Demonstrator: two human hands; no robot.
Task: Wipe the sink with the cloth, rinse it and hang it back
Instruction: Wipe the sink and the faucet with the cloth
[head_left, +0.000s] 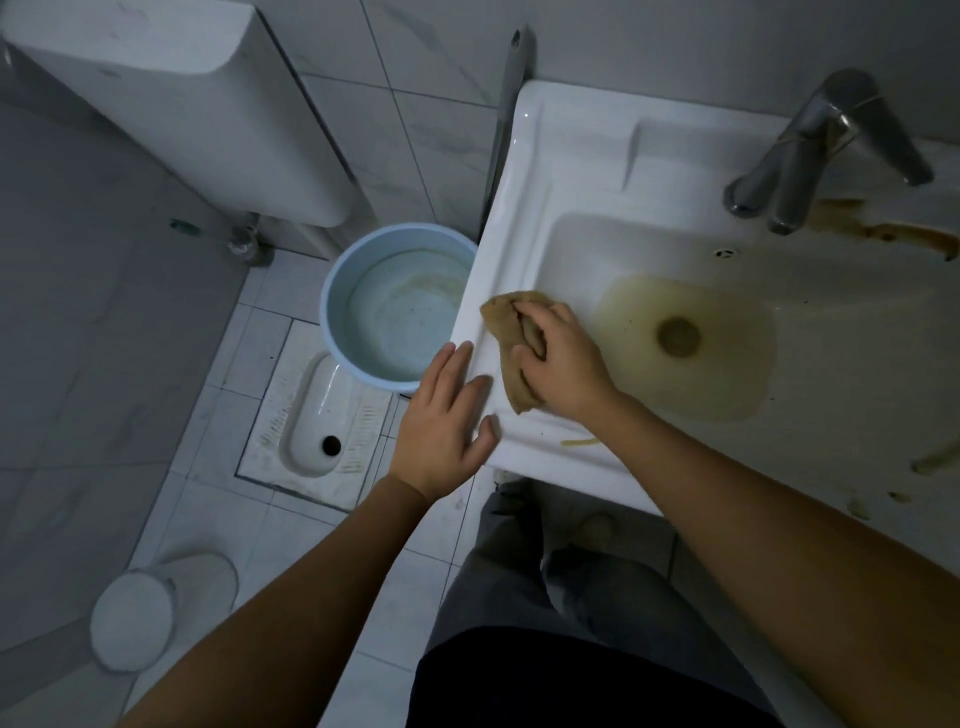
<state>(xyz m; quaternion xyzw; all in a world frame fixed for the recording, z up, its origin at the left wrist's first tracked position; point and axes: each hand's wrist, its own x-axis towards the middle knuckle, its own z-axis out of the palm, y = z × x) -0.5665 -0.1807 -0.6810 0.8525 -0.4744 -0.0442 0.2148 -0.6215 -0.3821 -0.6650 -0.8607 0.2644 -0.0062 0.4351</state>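
A white ceramic sink (566, 171) fills the right half of the view, its basin stained yellow-brown around the drain (678, 336). My right hand (563, 361) grips a crumpled tan cloth (506, 325) and presses it on the sink's left inner rim. My left hand (447, 421) rests with straight fingers on the sink's front left corner, holding nothing. A chrome tap (810, 150) stands at the back right, with brown stains beside its base.
A light blue bucket (337, 291) sits on the floor left of the sink. A squat toilet pan (317, 415) lies in the tiled floor below it. A white cistern (171, 98) hangs on the wall, and a white bin (140, 613) stands at lower left.
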